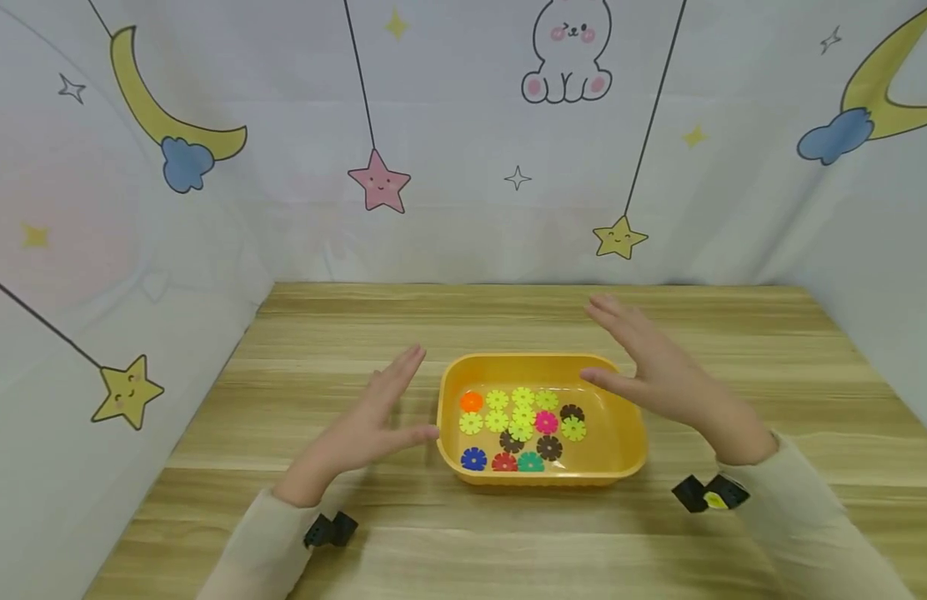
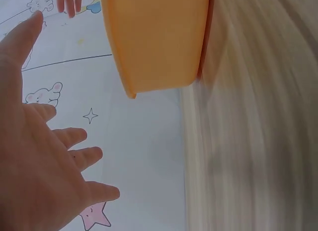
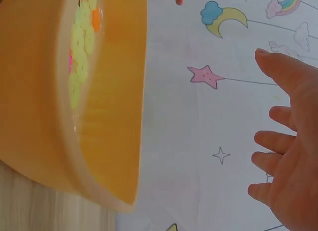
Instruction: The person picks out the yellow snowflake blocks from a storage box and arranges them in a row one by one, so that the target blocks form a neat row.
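Observation:
A yellow plastic basin point(image 1: 621, 433) stands on the table, holding several small notched, flower-shaped discs. Most are yellow-green point(image 1: 523, 414); others are an orange disc point(image 1: 471, 402), a pink disc point(image 1: 546, 422), a blue disc point(image 1: 473, 458), a red disc point(image 1: 504, 462), a green disc point(image 1: 531, 462) and brown discs point(image 1: 549, 447). My left hand point(image 1: 366, 429) is held up at the basin's left side, fingers extended and thumb near the rim. Above the basin's right end hovers my right hand point(image 1: 662, 375), fingers straight, thumb apart. Both palms hold nothing.
The wood-grain table point(image 1: 343, 325) extends around the basin on every side. Behind it and along both sides hangs a white cloth point(image 1: 448, 233) printed with stars, moons and bears. Dark devices sit at the left cuff point(image 1: 331, 530) and right cuff point(image 1: 711, 493).

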`<state>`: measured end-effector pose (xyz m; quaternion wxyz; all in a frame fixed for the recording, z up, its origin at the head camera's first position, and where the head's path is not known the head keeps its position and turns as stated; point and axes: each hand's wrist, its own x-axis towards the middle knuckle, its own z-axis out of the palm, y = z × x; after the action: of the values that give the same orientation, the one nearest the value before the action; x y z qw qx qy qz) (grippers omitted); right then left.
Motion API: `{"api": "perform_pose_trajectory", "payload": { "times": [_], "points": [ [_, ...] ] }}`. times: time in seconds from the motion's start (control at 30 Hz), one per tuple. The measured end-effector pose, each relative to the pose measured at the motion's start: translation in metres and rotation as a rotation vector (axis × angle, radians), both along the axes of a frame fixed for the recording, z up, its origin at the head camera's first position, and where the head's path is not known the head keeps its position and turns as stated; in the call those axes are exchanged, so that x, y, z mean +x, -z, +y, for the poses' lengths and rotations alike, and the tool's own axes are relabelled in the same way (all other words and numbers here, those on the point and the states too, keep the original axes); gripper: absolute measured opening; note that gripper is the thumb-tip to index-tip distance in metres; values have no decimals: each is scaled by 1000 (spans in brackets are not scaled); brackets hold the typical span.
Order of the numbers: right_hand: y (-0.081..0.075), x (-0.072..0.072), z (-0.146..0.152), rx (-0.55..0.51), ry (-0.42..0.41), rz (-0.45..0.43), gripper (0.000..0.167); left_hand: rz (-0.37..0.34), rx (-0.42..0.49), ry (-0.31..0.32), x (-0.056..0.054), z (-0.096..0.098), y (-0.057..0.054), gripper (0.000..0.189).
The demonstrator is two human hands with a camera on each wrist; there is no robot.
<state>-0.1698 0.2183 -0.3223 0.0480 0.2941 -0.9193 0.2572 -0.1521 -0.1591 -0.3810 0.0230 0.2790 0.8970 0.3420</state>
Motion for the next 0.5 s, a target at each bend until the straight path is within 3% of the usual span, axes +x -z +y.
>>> {"api": "perform_pose_trajectory", "payload": {
  "times": [0.5],
  "points": [
    [28, -10, -38, 62, -105, -66, 72, -25, -27, 75, -3, 14, 12, 104]
  ]
}}
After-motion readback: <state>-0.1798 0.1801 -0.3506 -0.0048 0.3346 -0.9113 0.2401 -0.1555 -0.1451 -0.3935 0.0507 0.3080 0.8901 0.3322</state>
